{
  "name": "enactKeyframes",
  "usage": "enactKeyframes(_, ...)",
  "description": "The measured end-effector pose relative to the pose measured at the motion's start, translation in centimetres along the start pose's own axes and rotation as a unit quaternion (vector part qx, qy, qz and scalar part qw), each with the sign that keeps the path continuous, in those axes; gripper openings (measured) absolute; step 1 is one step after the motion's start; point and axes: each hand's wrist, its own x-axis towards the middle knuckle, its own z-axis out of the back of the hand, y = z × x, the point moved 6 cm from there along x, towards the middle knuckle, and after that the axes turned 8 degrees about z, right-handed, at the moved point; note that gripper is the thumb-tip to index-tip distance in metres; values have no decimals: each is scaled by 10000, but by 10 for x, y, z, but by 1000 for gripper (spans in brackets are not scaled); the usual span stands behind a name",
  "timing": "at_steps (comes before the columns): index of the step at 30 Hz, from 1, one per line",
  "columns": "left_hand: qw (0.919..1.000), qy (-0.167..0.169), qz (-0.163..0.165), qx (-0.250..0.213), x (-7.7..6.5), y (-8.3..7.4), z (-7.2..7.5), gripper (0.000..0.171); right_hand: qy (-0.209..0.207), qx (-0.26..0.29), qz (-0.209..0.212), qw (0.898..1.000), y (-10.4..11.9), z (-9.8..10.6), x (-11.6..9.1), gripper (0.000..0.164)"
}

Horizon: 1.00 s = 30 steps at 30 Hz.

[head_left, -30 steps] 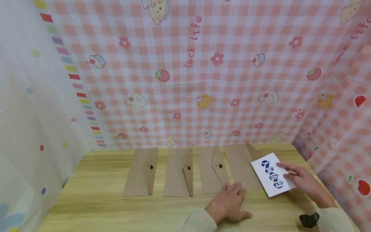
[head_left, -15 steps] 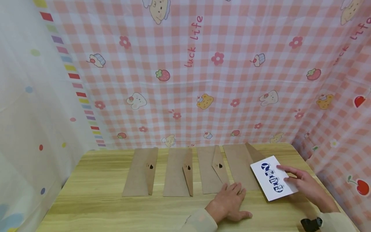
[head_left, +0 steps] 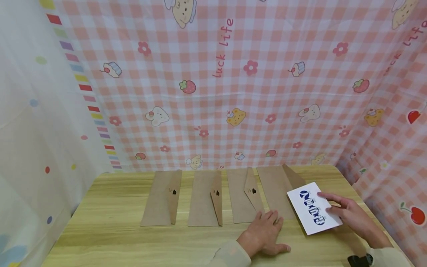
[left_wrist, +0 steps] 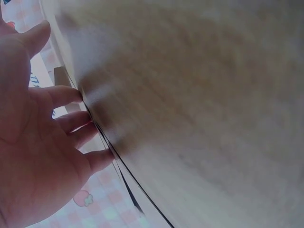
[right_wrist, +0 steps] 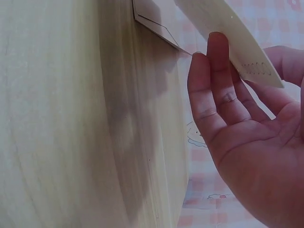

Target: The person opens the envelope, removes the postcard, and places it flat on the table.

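My right hand (head_left: 355,218) holds a white card (head_left: 313,209) with dark blue printed characters by its right side. In the right wrist view, several fingers (right_wrist: 221,71) lie against the card's underside. The card is raised and tilted, overlapping the lower right of a brown paper envelope (head_left: 274,191) whose pointed flap (head_left: 293,176) is unfolded to the right. My left hand (head_left: 263,233) rests palm down with fingers spread. Its fingertips touch the lower edge of another brown envelope (head_left: 239,196), the one with its flap folded over and a small dark print.
Two more flap-folded brown envelopes, the far left one (head_left: 158,198) and its neighbour (head_left: 204,198), lie in the same row on the wooden table (head_left: 133,244). A pink checked cloth (head_left: 213,96) hangs behind. A black wrist device (head_left: 360,260) sits on the right sleeve.
My right hand and the white card have come slightly down toward me, uncovering more of the unfolded flap. The left hand and the envelopes stay where they were.
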Motion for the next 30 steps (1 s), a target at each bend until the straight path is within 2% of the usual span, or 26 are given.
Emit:
enactKeyframes(4,10000,-38,-7,57,0,-1,1,82,54,168,-27,9998,-1,-1,-2,43)
enactKeyframes(10,9999,-62,13,124,0,-1,-1,82,-40,-99,227,9997,0,-1,-2,39)
enactKeyframes(17,9999,-63,12,133,1,-1,-1,83,-24,-13,-24,10000,-2,-3,-4,37)
enactKeyframes(24,9999,-37,20,155,0,-1,1,84,-64,-141,283,9995,-7,-2,-5,37)
enactKeyframes(26,9998,-23,27,184,0,-1,0,83,9,20,262,9997,-9,-3,-7,37)
enactKeyframes(30,9998,11,49,211,-1,-1,-1,83,314,703,206,9968,-12,-6,-10,39)
